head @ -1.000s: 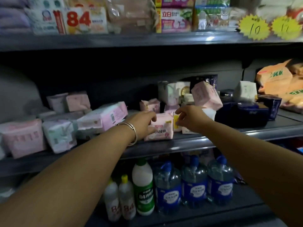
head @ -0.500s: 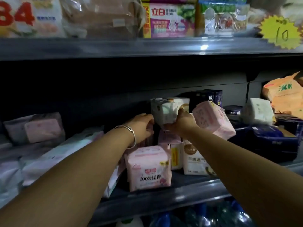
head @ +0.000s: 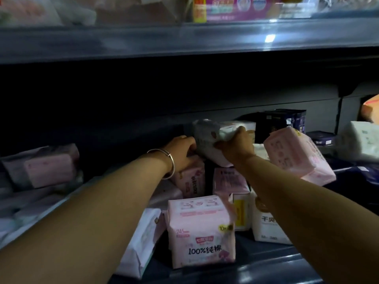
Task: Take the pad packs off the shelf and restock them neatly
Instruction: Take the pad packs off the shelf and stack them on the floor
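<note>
White pad pack — gripped between both hands (right, left)

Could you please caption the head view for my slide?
Both hands reach deep into the shelf; the right hand lifts a whitish pad pack.

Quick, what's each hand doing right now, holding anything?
Left hand: rests against the white pack; fingers hidden, grip cannot be told.
Right hand: grips the white pack.
</note>
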Action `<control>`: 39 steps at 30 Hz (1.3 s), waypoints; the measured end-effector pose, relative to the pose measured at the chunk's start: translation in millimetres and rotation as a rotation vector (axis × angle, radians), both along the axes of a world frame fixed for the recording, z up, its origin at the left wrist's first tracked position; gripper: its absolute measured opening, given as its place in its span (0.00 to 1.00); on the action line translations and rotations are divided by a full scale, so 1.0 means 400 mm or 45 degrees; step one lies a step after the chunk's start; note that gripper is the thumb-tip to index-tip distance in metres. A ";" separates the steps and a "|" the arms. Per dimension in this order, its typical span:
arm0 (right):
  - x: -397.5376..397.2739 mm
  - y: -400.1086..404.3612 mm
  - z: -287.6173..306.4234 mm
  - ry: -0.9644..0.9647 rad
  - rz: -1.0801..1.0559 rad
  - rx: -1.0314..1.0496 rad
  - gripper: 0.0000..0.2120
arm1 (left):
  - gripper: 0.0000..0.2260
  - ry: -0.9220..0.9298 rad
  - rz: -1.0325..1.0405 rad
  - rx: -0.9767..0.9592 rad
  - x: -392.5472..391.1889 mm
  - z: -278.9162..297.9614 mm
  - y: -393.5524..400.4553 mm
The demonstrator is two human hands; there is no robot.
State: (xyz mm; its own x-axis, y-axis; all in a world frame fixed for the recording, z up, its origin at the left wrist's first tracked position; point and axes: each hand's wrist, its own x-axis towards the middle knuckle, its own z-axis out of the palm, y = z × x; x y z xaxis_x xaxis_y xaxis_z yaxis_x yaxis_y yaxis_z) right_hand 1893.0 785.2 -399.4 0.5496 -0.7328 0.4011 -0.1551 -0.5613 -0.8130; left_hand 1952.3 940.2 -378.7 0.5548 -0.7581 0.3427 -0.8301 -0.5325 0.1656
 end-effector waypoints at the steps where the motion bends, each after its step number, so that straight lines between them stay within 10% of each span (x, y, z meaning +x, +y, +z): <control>1: -0.008 0.008 0.009 -0.030 0.041 -0.003 0.29 | 0.14 0.002 0.016 0.009 -0.002 0.009 0.011; 11: -0.083 0.191 0.071 -0.174 0.436 0.206 0.28 | 0.19 -0.009 0.432 0.403 -0.086 0.092 0.247; 24: -0.182 0.373 0.052 -0.161 0.519 0.286 0.26 | 0.58 -0.094 0.772 0.908 -0.215 -0.010 0.399; 30: -0.200 0.394 0.045 -0.146 0.503 0.291 0.26 | 0.52 -0.119 0.848 0.686 -0.232 -0.053 0.403; 35: -0.204 0.404 0.042 -0.150 0.523 0.292 0.27 | 0.27 -0.346 0.892 0.583 -0.233 -0.056 0.411; 39: -0.219 0.421 0.048 -0.181 0.558 0.275 0.28 | 0.30 -0.597 0.842 0.570 -0.253 -0.007 0.459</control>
